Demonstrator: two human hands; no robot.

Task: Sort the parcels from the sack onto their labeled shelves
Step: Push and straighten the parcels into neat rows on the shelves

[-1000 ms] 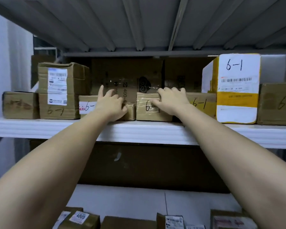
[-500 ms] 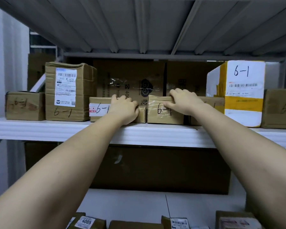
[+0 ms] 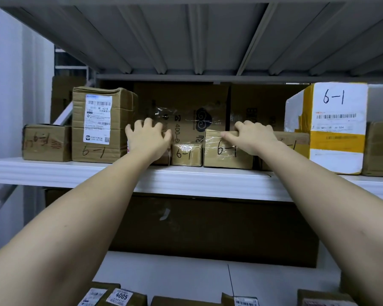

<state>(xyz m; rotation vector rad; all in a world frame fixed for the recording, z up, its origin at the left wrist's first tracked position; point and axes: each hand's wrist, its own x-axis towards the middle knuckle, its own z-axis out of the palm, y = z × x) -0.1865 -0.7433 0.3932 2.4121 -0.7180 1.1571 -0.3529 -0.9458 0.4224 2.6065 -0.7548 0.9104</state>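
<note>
Squaring up 6-1 parcels on the shelf, mid-frame.

Right hand gripping taped box; left hand curled over hidden parcel; sack unseen, remaining work unknowable.

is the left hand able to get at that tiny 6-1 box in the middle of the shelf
Probably yes. The tiny box stands at the shelf's front edge just right of the left hand, its front face unblocked; the right hand grips the neighbouring box.
</note>
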